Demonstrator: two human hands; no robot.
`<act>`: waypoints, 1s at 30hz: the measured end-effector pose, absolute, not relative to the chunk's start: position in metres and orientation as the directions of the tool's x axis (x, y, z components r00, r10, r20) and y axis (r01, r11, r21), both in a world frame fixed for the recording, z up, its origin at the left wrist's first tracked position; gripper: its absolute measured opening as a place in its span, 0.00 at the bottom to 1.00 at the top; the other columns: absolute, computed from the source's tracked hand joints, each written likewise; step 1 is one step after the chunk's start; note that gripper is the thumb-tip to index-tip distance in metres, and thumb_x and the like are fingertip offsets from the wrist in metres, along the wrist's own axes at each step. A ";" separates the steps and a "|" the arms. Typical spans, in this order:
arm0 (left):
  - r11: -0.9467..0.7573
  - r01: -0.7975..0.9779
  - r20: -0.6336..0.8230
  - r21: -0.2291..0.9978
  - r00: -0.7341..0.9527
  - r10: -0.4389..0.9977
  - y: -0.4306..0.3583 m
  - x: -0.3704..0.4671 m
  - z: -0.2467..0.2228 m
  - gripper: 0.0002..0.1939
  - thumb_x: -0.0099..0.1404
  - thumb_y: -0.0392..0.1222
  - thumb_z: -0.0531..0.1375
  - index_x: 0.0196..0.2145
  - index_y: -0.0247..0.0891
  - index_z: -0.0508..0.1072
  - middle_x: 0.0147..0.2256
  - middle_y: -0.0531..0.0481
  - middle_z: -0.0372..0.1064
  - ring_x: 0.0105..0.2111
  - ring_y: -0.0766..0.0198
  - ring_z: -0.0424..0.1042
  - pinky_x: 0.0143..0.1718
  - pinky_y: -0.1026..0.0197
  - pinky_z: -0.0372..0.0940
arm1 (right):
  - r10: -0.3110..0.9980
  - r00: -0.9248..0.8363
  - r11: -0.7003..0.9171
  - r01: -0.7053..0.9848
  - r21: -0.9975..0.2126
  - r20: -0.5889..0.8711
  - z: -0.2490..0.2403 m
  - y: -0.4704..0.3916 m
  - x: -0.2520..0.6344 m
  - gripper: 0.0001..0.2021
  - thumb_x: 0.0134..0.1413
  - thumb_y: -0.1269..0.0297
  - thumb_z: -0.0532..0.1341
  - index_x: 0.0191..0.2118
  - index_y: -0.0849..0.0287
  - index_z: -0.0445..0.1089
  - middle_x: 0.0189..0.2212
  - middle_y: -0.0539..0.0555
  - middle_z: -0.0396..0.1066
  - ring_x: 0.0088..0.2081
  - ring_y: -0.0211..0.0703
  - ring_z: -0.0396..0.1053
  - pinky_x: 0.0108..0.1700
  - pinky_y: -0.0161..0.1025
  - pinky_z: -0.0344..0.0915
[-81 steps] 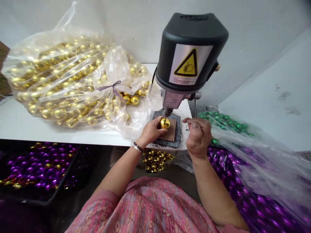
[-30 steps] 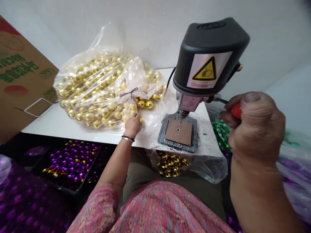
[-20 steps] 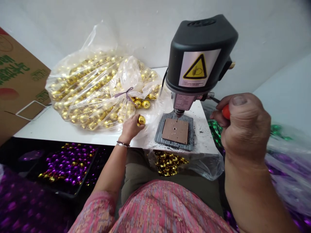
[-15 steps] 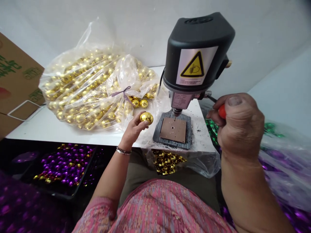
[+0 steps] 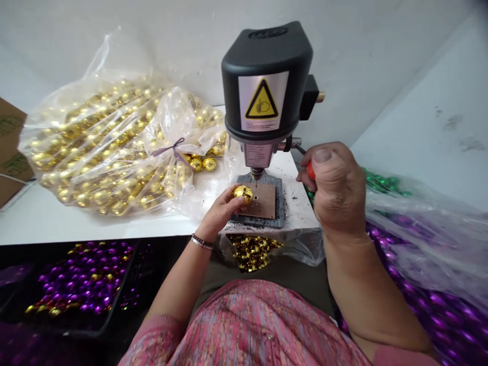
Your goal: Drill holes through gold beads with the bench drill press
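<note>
Between the thumb and fingers of my left hand (image 5: 224,206) is a shiny gold ball (image 5: 243,194), held over the left part of a brown plate (image 5: 265,202). That plate has a small hole and lies on the dark base of a black drill press (image 5: 267,76). A thin drill bit (image 5: 256,182) points down just right of the ball, apart from it. My right hand (image 5: 337,188) is closed around the red knob (image 5: 311,171) of the drill press lever, with most of the knob hidden by the fingers.
A large tied clear bag of gold balls (image 5: 102,147) fills the left of the white table (image 5: 76,223). Below are a black tray (image 5: 110,315) of purple and gold balls and an open bag of gold balls (image 5: 253,253). Bags of purple balls (image 5: 430,300) stand at right; dark shavings surround the base.
My left hand has carried the gold ball from beside the base to above the brown plate. My right hand stays on the knob. The view has shifted to the right.
</note>
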State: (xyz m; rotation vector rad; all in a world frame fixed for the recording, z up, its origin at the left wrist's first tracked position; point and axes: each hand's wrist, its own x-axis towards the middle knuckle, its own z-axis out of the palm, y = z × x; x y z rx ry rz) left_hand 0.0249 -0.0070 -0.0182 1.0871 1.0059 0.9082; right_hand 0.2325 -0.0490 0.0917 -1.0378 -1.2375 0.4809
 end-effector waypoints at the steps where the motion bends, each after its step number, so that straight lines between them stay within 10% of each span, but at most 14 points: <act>1: 0.213 -0.053 -0.189 0.976 0.288 0.939 -0.005 0.029 -0.018 0.35 0.56 0.52 0.68 0.59 0.40 0.67 0.47 0.46 0.74 0.33 0.68 0.71 0.33 0.65 0.67 | 0.787 0.301 0.489 0.226 -0.843 0.538 0.093 -0.050 0.232 0.20 0.61 0.44 0.55 0.31 0.57 0.66 0.19 0.44 0.54 0.22 0.29 0.53 0.28 0.34 0.56; 13: 0.036 0.431 -0.178 0.902 0.294 0.939 0.015 0.046 -0.007 0.29 0.60 0.50 0.64 0.58 0.38 0.70 0.33 0.53 0.72 0.24 0.70 0.67 0.27 0.65 0.63 | 0.819 0.259 0.465 0.223 -0.857 0.512 0.096 -0.054 0.235 0.19 0.61 0.44 0.55 0.32 0.56 0.69 0.20 0.44 0.58 0.24 0.29 0.55 0.29 0.33 0.56; 30: -0.146 0.629 -0.076 0.763 0.311 0.947 0.020 0.049 0.001 0.28 0.59 0.49 0.65 0.55 0.36 0.74 0.36 0.50 0.75 0.35 0.61 0.70 0.38 0.63 0.64 | 0.817 0.262 0.468 0.217 -0.857 0.513 0.096 -0.056 0.233 0.18 0.61 0.45 0.55 0.31 0.55 0.66 0.20 0.43 0.58 0.24 0.29 0.55 0.32 0.34 0.59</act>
